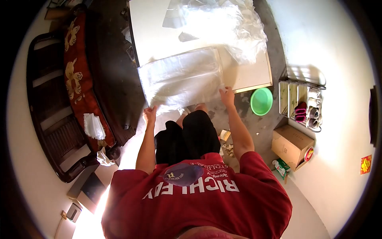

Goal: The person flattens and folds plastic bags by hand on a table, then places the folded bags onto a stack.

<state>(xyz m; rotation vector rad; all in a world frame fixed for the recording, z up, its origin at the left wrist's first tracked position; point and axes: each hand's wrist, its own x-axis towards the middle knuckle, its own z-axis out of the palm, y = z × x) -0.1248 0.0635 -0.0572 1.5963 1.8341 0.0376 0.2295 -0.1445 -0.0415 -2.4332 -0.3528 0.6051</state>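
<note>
A clear plastic sheet [183,77] lies over the near edge of a white table [153,34], its near part hanging toward my knees. My left hand [150,114] is closed on the sheet's near left corner. At its near right corner, my right hand [227,96] pinches the plastic near the table's front edge. The sheet is stretched between both hands, with some wrinkles. Farther back on the table, a heap of crumpled clear plastic [242,36] spreads to the right; glare hides part of it.
A green basin [261,101] stands on the floor right of the table. Beyond it are a shoe rack [294,99] and a cardboard box [290,145]. A dark wooden bench [47,103] with a red cushion [75,51] is on the left. Scraps lie on the floor near my right side.
</note>
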